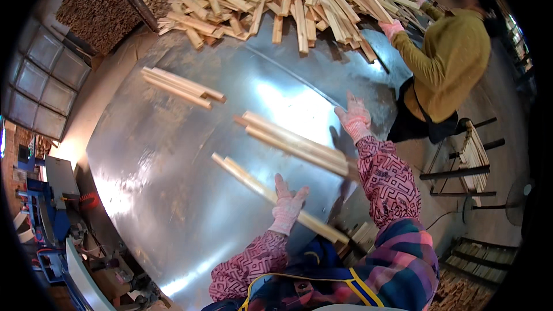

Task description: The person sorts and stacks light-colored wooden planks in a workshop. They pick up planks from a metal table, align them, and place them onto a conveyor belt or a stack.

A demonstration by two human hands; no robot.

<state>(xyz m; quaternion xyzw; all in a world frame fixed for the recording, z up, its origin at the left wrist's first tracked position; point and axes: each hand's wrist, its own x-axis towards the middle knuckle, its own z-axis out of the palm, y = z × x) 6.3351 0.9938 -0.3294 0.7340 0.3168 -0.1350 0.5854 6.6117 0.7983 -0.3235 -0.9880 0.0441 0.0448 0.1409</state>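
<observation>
Left hand point(287, 203) on diagonal slat point(271, 197)

The left hand point(287, 203) covers the middle of a wooden slat point(253, 183); the co-worker's face is blurred.

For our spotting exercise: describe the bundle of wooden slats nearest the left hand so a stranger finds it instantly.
Start at the shiny metal table. Near its lower right edge, the gloved left hand rests on the long slat bundle. Unlike the other bundles, it is the nearest and overhangs the table edge.
</observation>
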